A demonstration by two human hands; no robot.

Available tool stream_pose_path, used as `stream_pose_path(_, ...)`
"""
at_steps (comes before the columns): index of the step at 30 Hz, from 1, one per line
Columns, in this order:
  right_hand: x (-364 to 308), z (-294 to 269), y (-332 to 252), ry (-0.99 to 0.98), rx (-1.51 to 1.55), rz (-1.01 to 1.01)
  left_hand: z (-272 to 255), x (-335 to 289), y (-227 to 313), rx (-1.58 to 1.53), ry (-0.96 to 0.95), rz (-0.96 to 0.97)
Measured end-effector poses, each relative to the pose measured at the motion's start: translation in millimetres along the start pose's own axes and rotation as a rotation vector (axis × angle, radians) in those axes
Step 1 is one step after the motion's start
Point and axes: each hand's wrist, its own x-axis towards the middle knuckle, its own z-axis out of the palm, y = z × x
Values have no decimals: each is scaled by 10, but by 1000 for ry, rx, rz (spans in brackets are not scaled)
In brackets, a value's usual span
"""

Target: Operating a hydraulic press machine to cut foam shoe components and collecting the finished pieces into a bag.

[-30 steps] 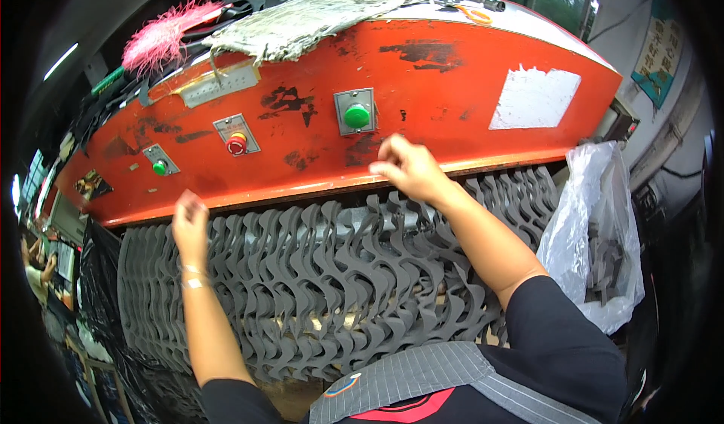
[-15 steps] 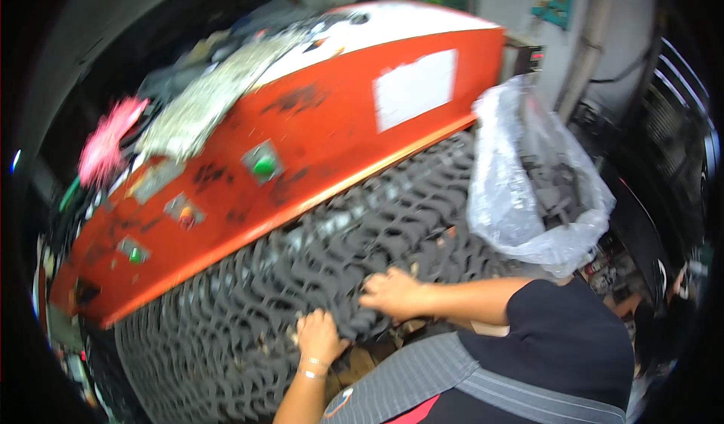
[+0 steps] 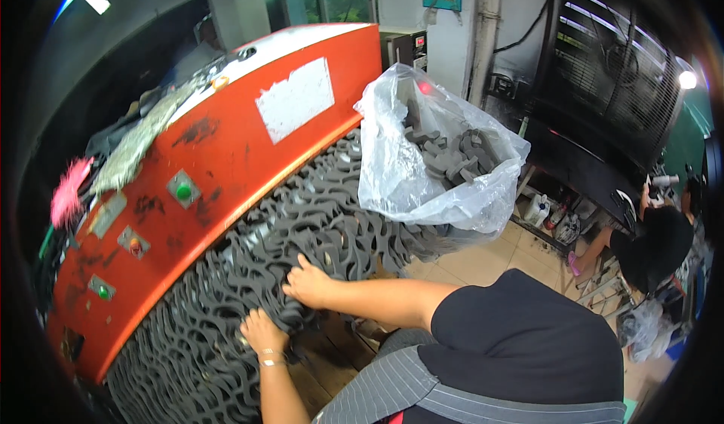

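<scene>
Latticework (image 3: 232, 279) of wavy grey strips is grasped at its near edge by the left hand (image 3: 264, 333) and right hand (image 3: 309, 285); a clear plastic bag (image 3: 394, 179) is positioned beyond.

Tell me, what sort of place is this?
Probably a factory workshop: there's a large, scuffed orange-red machine with push buttons, a mass of wavy grey strips beside it, and a clear plastic bag of grey pieces.

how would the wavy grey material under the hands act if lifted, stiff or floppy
The wavy grey material would likely sag, since its bands are narrow with open gaps between them. It is probably light for its spread, given those gaps. Its crowded curves might catch on one another.
</scene>
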Motion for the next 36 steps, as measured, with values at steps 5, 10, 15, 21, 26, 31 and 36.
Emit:
stream_pose_path(5, 51, -141, 41, -162, 8, 56, 12, 97, 39, -46, -72, -41)
stream_pose_path(10, -28, -91, 26, -168, 42, 10, 45, 12, 48, -80, -59, -53)
stream_pose_path(15, -263, -122, -14, -282, 0, -78, 36, -201, 0, -138, -125, 105)
stream_pose_path(21, 445, -873, 677, -613, 927, -109, -542, -90, -751, -970, -679, -8)
stream_pose_path(26, 1380, 52, 859, 102, 256, -92, -259, 842, -759, -887, 33, -101)
stream_pose_path(31, 1731, 502, 734, 126, 143, -240, 670, 1159, -752, -389, 78, -164)
stream_pose_path(36, 1659, 418, 922, 332, 310, -338, 940, 1095, -685, -348, 152, -159)
